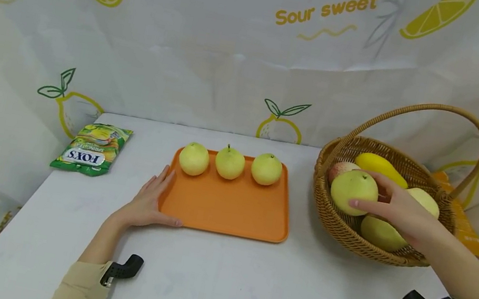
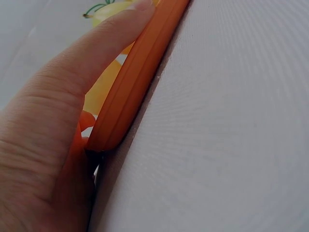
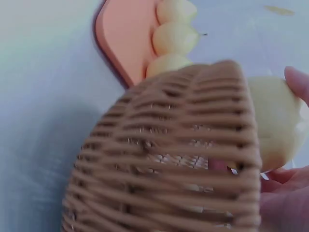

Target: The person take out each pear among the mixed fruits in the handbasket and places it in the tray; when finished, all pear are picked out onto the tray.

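My right hand (image 1: pixel 404 208) grips a round yellow-green pear (image 1: pixel 354 192), thumb on its near side, at the mouth of a wicker basket (image 1: pixel 328 218). In the right wrist view the pear (image 3: pixel 275 121) shows between the fingers, just past the basket's rim. My left hand (image 1: pixel 151 200) rests at the near left corner of an orange tray (image 1: pixel 229 209); its straight fingers lie along the left edge and its thumb along the front edge. On the tray, three similar pears stand in a row along the back: left pear (image 1: pixel 194 159), middle pear (image 1: pixel 229 163), right pear (image 1: pixel 267 169).
Inside the basket lie a long yellow fruit (image 1: pixel 381 167), a reddish fruit (image 1: pixel 340 169) and more yellow-green fruit (image 1: pixel 382 234). The tall basket handle (image 1: pixel 439 107) arches overhead. A green FOX'S packet (image 1: pixel 92 149) lies at the left, an orange packet (image 1: pixel 466 227) behind the basket. A printed curtain (image 1: pixel 195 72) hangs behind.
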`<action>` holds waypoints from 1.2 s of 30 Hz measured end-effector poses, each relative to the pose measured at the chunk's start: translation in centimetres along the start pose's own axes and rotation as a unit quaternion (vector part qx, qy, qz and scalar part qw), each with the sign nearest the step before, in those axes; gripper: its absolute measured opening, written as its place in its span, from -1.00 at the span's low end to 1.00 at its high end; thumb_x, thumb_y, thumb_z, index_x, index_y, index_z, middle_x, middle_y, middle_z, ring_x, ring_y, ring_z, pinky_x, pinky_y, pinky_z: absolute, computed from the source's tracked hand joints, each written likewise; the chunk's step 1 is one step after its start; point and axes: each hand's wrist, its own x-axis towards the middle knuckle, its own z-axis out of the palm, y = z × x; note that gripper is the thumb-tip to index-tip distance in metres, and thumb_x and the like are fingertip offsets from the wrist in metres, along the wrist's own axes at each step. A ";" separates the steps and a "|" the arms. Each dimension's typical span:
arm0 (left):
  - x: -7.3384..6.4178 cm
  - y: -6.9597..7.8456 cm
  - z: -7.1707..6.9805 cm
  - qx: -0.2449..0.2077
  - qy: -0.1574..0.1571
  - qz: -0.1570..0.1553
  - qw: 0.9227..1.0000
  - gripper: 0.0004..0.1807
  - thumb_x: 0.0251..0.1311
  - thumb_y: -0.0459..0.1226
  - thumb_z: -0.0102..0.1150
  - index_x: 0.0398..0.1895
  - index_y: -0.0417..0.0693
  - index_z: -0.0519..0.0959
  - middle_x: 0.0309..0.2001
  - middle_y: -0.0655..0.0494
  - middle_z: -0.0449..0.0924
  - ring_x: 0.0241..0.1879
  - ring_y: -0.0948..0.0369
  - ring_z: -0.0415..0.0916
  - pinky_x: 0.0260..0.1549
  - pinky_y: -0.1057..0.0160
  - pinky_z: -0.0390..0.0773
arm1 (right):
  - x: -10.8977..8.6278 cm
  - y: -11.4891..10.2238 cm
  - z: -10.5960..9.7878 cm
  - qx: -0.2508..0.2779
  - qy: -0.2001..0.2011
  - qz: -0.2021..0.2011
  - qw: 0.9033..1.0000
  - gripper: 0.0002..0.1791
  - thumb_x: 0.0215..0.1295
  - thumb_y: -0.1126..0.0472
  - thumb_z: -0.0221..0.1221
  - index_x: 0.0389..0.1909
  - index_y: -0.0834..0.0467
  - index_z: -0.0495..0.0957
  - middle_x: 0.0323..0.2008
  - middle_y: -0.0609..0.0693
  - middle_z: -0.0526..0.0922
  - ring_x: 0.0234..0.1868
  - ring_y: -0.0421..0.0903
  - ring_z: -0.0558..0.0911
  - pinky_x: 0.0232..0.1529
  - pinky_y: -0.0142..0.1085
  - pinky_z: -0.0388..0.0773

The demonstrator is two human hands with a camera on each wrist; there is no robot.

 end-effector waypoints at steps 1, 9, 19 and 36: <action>0.0 0.0 0.0 0.000 0.000 0.000 1.000 0.41 -0.18 0.20 0.49 0.57 -0.12 -0.22 0.55 -0.10 -0.47 0.51 -0.10 -0.44 0.39 -0.17 -0.36 | -0.1 0.0 0.1 0.018 -0.003 -0.002 1.000 -0.12 0.41 0.06 0.14 0.51 0.28 -0.15 0.21 0.26 0.32 0.09 0.00 0.45 -0.07 -0.35 0.52; 0.0 0.1 -0.1 0.003 -0.002 -0.001 1.000 0.40 -0.17 0.19 0.49 0.57 -0.13 -0.23 0.55 -0.11 -0.47 0.51 -0.09 -0.43 0.40 -0.16 -0.35 | -0.6 -0.5 0.8 0.117 -0.010 -0.004 0.993 -0.18 0.44 0.12 0.11 0.50 0.24 -0.15 0.16 0.12 0.30 0.01 -0.18 0.49 -0.01 -0.43 0.51; 0.0 0.1 -0.1 0.002 0.001 0.002 1.000 0.41 -0.18 0.18 0.50 0.56 -0.16 -0.22 0.56 -0.11 -0.46 0.51 -0.08 -0.42 0.41 -0.14 -0.36 | -0.9 -1.3 1.3 0.166 -0.019 -0.046 0.985 -0.26 0.45 0.24 0.07 0.47 0.25 -0.12 0.13 -0.09 0.41 0.03 -0.20 0.53 0.00 -0.44 0.52; 0.1 0.3 -0.2 -0.009 -0.009 -0.018 1.000 0.52 -0.22 0.22 0.50 0.55 -0.15 -0.40 0.56 -0.08 -0.46 0.52 0.00 -0.41 0.43 -0.04 -0.39 | -0.5 -4.8 5.2 0.226 -0.076 -0.052 0.970 -0.18 0.39 0.25 0.13 0.50 0.18 -0.13 0.26 0.10 0.23 0.07 -0.12 0.47 0.06 -0.40 0.47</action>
